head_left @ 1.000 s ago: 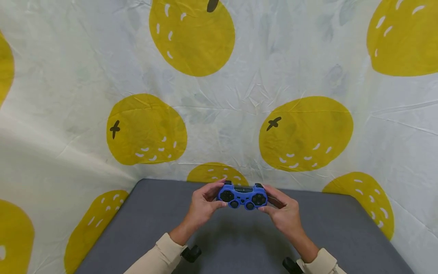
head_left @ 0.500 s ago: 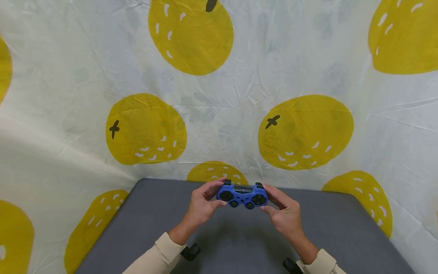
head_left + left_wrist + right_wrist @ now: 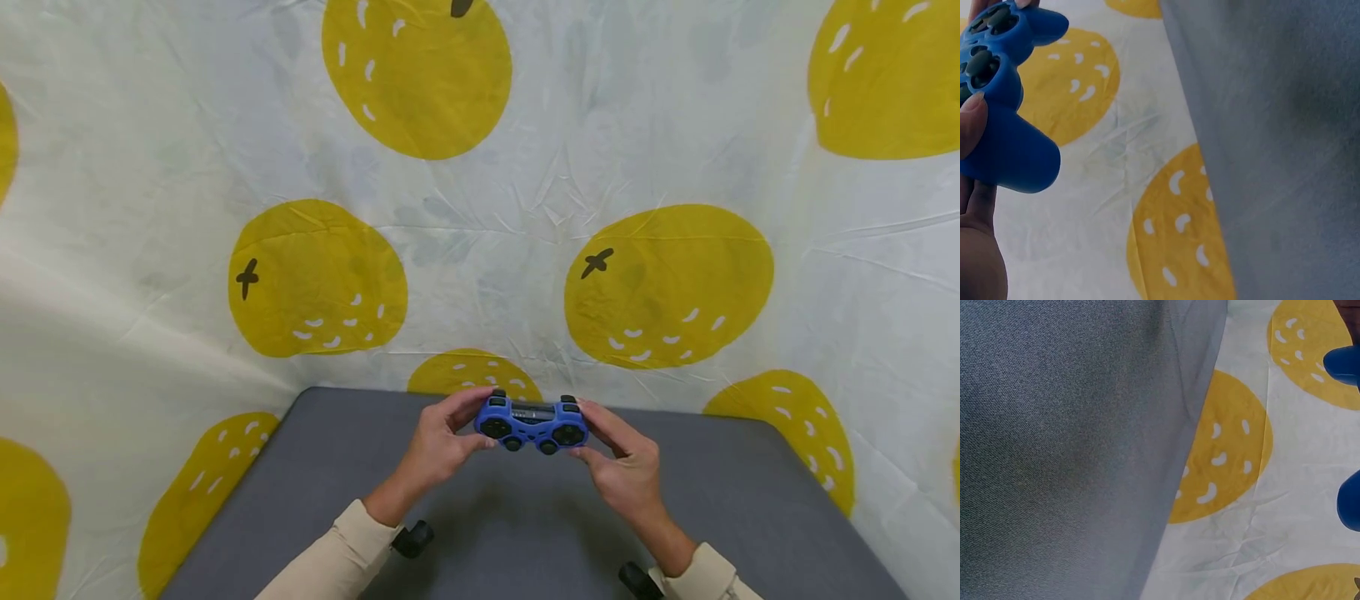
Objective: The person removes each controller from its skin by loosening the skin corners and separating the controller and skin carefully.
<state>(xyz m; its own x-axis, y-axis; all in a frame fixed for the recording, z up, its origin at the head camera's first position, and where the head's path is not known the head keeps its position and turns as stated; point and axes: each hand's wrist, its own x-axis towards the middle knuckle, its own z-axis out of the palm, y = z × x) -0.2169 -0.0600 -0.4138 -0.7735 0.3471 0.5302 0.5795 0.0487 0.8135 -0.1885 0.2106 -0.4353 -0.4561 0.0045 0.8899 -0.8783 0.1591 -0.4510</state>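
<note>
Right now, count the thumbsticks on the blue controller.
2 on the blue controller: the first thumbstick nearer the left grip, the second thumbstick nearer the right grip. The side facing away is hidden.

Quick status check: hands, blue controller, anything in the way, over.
Left hand and right hand gripping opposite ends of the blue controller. Controller held up above gray tabletop. No obstruction seen at either hand.

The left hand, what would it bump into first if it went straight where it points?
The left hand grips the blue controller; past it, probably the yellow-patterned cloth comes first, but depth's unclear.
</note>
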